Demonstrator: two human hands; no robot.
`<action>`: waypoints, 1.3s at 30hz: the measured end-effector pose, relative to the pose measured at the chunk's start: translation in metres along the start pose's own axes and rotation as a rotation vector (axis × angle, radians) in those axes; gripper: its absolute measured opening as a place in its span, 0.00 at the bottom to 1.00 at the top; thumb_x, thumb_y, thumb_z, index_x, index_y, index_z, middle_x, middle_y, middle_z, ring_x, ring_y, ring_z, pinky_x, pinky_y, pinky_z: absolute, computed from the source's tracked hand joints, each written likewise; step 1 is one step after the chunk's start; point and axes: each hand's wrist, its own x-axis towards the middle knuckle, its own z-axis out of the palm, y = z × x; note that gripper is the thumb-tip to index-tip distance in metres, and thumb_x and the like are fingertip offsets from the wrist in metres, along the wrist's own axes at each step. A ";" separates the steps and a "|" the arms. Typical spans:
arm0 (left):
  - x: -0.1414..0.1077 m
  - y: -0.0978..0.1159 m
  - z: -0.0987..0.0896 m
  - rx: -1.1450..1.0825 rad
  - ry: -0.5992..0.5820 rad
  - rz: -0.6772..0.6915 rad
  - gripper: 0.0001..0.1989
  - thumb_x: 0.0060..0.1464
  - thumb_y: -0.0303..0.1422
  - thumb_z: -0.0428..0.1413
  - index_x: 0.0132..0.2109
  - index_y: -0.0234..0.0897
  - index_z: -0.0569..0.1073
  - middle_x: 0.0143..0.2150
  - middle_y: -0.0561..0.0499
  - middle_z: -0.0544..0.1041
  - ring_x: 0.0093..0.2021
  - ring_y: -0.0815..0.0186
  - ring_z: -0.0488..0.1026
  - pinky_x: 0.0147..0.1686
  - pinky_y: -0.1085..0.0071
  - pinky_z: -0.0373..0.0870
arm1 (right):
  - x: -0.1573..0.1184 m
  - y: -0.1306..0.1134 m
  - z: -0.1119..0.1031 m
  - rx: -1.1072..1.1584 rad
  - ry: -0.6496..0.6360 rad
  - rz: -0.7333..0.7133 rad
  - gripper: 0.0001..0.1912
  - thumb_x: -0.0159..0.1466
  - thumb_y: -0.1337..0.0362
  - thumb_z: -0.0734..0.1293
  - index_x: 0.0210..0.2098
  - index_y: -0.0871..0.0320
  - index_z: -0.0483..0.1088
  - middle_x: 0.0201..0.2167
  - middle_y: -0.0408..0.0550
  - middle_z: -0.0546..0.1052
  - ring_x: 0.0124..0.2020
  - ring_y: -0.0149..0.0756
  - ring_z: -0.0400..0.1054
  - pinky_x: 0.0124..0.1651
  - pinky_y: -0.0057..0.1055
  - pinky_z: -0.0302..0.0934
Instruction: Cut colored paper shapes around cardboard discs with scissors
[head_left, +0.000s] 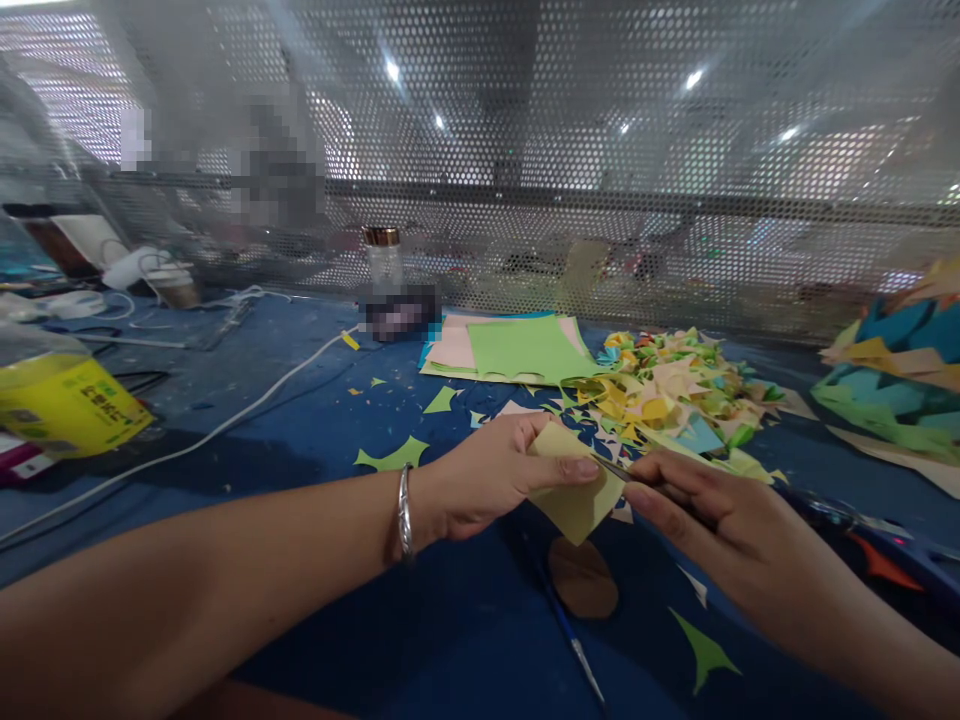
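My left hand, with a silver bangle on its wrist, pinches a piece of pale yellow paper between thumb and fingers. Closed round a slim metal tool is my right hand; it looks like scissors, with the handles hidden in the fingers. The tip meets the paper's right side, close to my left thumb. Below the paper lie a brown rounded card and a thin blue-handled tool. Green offcuts with curved edges are scattered nearby.
Beyond my hands rest stacked coloured sheets and a heap of paper scraps. A layered paper craft and a blue tool are at right. A yellow-labelled bottle, white cable and glass jar stand leftward.
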 end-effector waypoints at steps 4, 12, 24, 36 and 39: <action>0.000 0.000 0.001 0.007 -0.012 -0.023 0.20 0.36 0.32 0.76 0.30 0.35 0.73 0.28 0.56 0.76 0.31 0.71 0.71 0.38 0.72 0.65 | 0.000 -0.001 0.000 -0.005 -0.001 -0.017 0.19 0.75 0.47 0.57 0.37 0.52 0.68 0.30 0.46 0.76 0.31 0.38 0.70 0.31 0.32 0.63; 0.000 0.000 0.000 0.022 0.008 -0.034 0.20 0.35 0.33 0.77 0.31 0.35 0.74 0.30 0.56 0.77 0.32 0.71 0.72 0.39 0.72 0.67 | 0.001 -0.002 -0.001 -0.015 0.002 -0.015 0.21 0.75 0.45 0.57 0.36 0.52 0.69 0.32 0.47 0.78 0.33 0.38 0.71 0.30 0.31 0.62; -0.002 0.003 -0.004 0.178 0.016 0.056 0.13 0.43 0.38 0.73 0.32 0.35 0.81 0.33 0.52 0.79 0.35 0.69 0.73 0.44 0.70 0.69 | 0.001 -0.004 -0.002 -0.004 0.046 -0.029 0.21 0.74 0.46 0.57 0.34 0.53 0.69 0.29 0.46 0.77 0.30 0.37 0.71 0.28 0.30 0.62; -0.002 0.002 -0.008 0.320 0.038 0.073 0.15 0.48 0.42 0.69 0.34 0.35 0.80 0.34 0.50 0.79 0.35 0.67 0.73 0.40 0.70 0.69 | 0.000 -0.004 -0.002 -0.024 0.018 -0.009 0.22 0.75 0.45 0.56 0.35 0.52 0.70 0.28 0.44 0.74 0.29 0.36 0.67 0.29 0.31 0.60; -0.001 0.002 -0.007 0.290 0.022 0.090 0.14 0.48 0.42 0.70 0.32 0.34 0.79 0.33 0.51 0.78 0.34 0.68 0.73 0.39 0.71 0.68 | 0.000 -0.003 -0.002 -0.036 0.023 -0.009 0.23 0.75 0.45 0.56 0.34 0.52 0.70 0.26 0.45 0.73 0.28 0.36 0.66 0.28 0.31 0.59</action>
